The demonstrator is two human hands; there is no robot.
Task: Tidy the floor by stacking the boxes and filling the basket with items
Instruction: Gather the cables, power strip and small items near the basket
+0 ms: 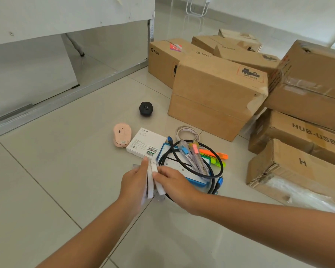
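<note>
Both hands, left hand (133,182) and right hand (174,182), pinched white strips (153,178) beside basket (198,183); best folded flat, then tucked under cable (191,151).

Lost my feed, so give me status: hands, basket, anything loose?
Left hand and right hand both hold white strip. Blue basket holds cable, pens. Pink mouse, white flat box loose on floor.
</note>
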